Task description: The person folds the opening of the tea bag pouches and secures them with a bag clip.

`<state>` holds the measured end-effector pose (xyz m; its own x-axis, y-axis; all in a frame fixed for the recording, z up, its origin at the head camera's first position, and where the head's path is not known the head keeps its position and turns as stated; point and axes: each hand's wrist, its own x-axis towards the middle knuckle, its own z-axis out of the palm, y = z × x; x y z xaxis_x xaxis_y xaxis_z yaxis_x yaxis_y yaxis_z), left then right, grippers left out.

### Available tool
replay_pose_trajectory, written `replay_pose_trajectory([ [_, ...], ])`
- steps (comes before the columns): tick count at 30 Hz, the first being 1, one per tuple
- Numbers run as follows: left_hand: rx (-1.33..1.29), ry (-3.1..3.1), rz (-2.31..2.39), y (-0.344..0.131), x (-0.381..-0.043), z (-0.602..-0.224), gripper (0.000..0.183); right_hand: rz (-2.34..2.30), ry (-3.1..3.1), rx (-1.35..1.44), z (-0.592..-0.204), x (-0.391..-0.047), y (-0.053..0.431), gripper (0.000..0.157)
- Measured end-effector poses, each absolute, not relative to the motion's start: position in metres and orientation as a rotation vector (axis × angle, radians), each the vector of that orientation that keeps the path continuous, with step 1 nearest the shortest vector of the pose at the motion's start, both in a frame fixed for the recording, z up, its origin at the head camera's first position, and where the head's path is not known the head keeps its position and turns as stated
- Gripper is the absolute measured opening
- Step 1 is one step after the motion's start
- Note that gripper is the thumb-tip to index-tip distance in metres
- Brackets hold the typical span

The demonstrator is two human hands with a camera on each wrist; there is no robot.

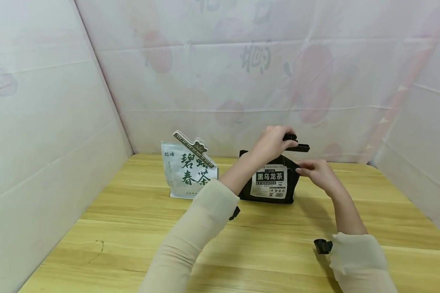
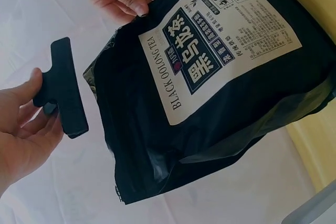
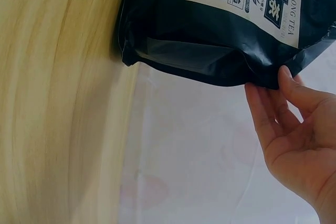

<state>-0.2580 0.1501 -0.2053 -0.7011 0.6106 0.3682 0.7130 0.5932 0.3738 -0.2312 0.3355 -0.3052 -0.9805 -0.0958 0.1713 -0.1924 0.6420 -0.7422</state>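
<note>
A black oolong tea bag (image 1: 269,183) with a pale label stands upright on the table. Above its top edge my left hand (image 1: 275,140) pinches a black bag clip (image 1: 300,148) by its grip tabs. In the left wrist view, a gap separates the clip (image 2: 64,87) from the bag's top edge. Thumb and fingers of my right hand (image 1: 320,174) pinch the bag's upper right corner. The right wrist view has that hand (image 3: 296,124) with the thumb on the front and the fingers underneath the folded side.
To the left stands a white tea bag (image 1: 187,179) with green lettering, and a slanted ornate clip (image 1: 193,149) sits across its top right corner. The wooden table (image 1: 124,228) meets printed fabric walls (image 1: 212,81) at the back and sides.
</note>
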Motion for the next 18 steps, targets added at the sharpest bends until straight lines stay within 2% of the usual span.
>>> replay_pose_trajectory([
  [18, -0.986, -2.684, -0.672, 0.1530, -0.2608, -0.2125, 0.016, 1.260, -2.729, 0.243, -0.3047, -0.2324, 0.3331, 0.035],
])
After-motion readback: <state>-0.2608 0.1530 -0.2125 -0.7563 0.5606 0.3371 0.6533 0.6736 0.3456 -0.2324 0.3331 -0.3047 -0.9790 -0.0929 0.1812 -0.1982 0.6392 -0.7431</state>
